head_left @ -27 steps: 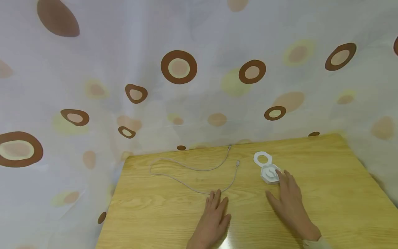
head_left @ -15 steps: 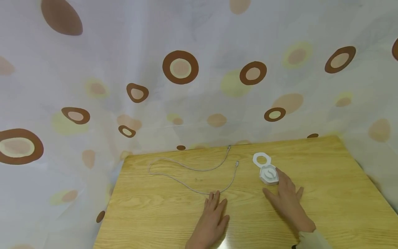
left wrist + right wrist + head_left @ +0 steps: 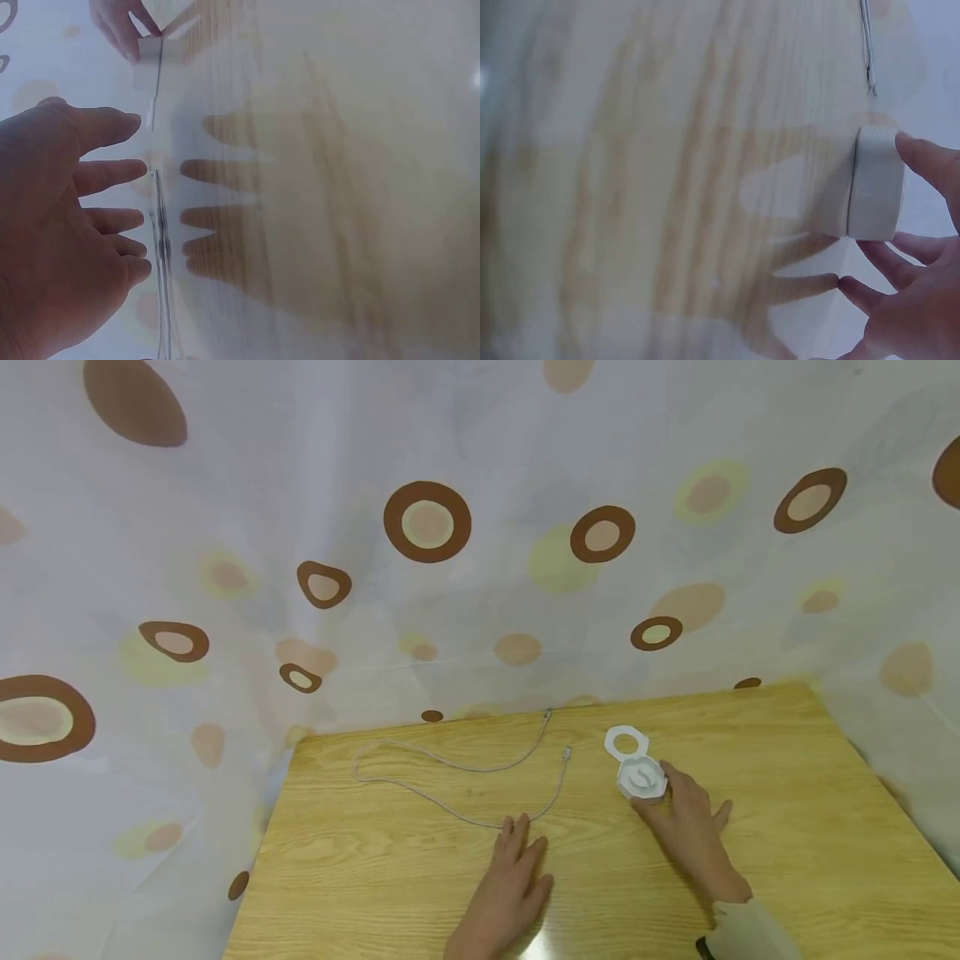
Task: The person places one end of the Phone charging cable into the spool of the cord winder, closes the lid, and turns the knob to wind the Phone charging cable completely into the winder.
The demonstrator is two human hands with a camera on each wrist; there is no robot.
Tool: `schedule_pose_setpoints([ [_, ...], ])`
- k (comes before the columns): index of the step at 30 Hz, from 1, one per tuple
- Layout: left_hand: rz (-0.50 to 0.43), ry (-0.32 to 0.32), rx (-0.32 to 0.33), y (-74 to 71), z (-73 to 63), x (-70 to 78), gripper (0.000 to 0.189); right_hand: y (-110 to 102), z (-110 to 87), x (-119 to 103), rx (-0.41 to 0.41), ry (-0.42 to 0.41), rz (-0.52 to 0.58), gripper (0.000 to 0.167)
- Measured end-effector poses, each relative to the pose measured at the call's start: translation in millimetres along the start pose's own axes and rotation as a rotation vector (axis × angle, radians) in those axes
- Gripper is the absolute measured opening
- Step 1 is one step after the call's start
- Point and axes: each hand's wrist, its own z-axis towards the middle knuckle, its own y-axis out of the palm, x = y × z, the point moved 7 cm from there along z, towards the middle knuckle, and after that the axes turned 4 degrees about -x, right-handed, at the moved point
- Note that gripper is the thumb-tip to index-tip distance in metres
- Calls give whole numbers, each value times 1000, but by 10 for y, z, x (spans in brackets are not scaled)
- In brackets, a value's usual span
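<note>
A small white octagonal case (image 3: 641,778) lies on the wooden table, its ring-shaped lid (image 3: 626,743) folded out flat behind it. A curved ridge shows inside the case. My right hand (image 3: 692,827) holds the case at its right side, thumb at the near edge and fingers at the far right edge. In the right wrist view, thumb and fingers sit on opposite sides of the case (image 3: 877,184). A thin pale cable (image 3: 457,814) with a plug at each end lies in a loose loop to the left. My left hand (image 3: 504,893) rests flat, fingertips at the cable's near stretch.
The wooden table (image 3: 360,877) meets a spotted curtain (image 3: 480,593) along its back and sides. One cable plug (image 3: 547,715) lies close to the back edge, the other plug (image 3: 567,752) nearer the case.
My right hand has shifted left; its fingers have moved from the case's top to its edges and now hold it. The left hand has stayed by the cable.
</note>
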Motion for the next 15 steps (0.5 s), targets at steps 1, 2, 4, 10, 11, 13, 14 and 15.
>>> schedule_pose_setpoints([
  [1, -2, -2, 0, 1, 1, -9, 50, -2, 0, -3, -2, 4, -7, 85],
  [2, 0, -3, 1, 4, 3, -15, 50, -5, 3, -9, -7, 6, -15, 85],
  [4, -8, -3, 0, 10, 0, -25, 50, -8, 7, -21, -21, 5, -47, 86],
  [10, -41, -10, -17, 36, -36, -34, 50, -12, -21, -78, -52, -29, -117, 85],
  [11, -41, -9, -19, 36, -39, -31, 49, -16, -26, -89, -53, -35, -122, 85],
  [13, -42, -10, -18, 31, -41, -25, 49, -23, -28, -104, -50, -43, -130, 85],
  [14, -43, -11, -17, 29, -41, -25, 49, -25, -26, -110, -50, -44, -133, 85],
  [15, -43, -10, -16, 29, -41, -24, 49, -23, -30, -115, -51, -41, -131, 85],
])
